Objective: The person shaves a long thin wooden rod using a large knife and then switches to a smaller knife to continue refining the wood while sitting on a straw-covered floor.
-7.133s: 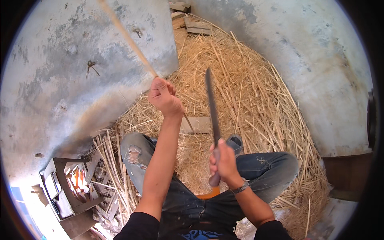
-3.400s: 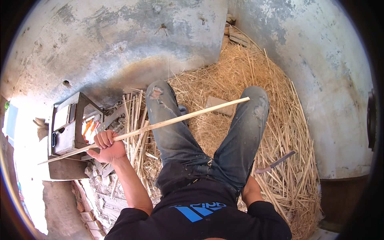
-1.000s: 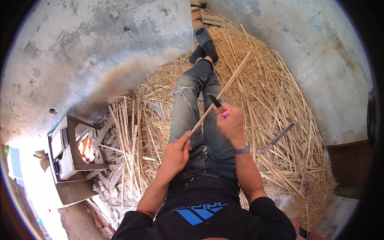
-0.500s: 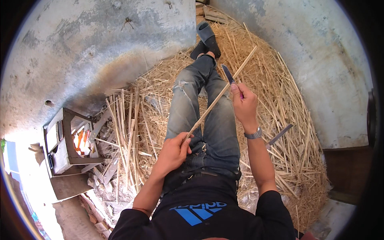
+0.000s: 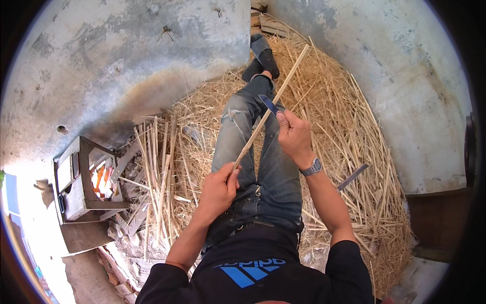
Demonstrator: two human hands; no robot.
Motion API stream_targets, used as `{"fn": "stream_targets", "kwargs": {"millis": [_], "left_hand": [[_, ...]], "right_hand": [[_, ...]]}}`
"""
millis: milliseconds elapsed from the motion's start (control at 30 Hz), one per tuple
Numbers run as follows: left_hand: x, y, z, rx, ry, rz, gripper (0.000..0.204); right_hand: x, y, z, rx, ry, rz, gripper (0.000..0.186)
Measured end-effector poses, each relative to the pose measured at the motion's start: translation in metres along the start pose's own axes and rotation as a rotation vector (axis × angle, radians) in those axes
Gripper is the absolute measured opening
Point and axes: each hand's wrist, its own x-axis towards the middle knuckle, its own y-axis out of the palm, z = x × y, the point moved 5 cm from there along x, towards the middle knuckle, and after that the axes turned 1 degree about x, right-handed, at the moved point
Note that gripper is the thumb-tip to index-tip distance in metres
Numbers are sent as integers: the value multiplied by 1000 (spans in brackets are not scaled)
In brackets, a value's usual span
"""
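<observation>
Two grey-white walls, the left wall (image 5: pixel 86 66) and the right wall (image 5: pixel 374 71), meet toward a far corner; both show worn, patchy paint. The left wall carries a brownish stain (image 5: pixel 147 93) along its lower part and a small dark hole (image 5: pixel 62 129). Short wooden boards (image 5: pixel 274 25) lie at the corner. Straw-coloured litter (image 5: pixel 329 96) covers most of the visible floor. At left sits a worn, box-like wooden frame (image 5: pixel 106 205) with open sides, broken rubble (image 5: pixel 119 233) just beside it. Strong light enters through a bright opening (image 5: pixel 38 218) at far left. At right, below the wall, is a dark brown panel (image 5: pixel 438 220).
</observation>
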Motion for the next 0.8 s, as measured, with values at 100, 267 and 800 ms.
{"fn": "stream_targets", "kwargs": {"millis": [100,267,800], "left_hand": [[2,-2,-1,-7,42,-17,16],[-3,-3,3,15,40,11,17],[-3,-8,2,-40,-61,14,19]], "right_hand": [[-30,22,12,69,-24,7,33],[8,1,-13,9,108,-3,33],[-21,18,14,248,99,172,37]]}}
